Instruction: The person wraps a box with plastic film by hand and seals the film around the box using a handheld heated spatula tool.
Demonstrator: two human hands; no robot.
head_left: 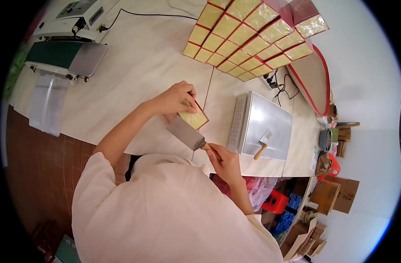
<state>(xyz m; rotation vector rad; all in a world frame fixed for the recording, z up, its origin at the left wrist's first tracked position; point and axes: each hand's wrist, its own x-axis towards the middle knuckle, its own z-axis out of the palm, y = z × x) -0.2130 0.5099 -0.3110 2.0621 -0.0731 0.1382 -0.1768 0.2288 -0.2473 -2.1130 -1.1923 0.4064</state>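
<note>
My left hand (179, 99) is closed on a small yellow box (195, 119) with red edges, holding it on the table from above. In my right hand (227, 163) is a scraper (186, 133), gripped by its wooden handle. Its wide metal blade lies along the near side of the box, and whether it touches I cannot tell. To the right stands a flat metal heating plate (270, 122) with a shiny top. A second scraper (263, 143) with a wooden handle rests on that top.
Stacked yellow-and-red boxes (240, 39) in shiny wrap stand at the back. A machine with a green belt (53, 53) is at the far left. Cables and a power strip (270, 81) lie behind the plate. Cardboard boxes (336, 195) sit along the right wall.
</note>
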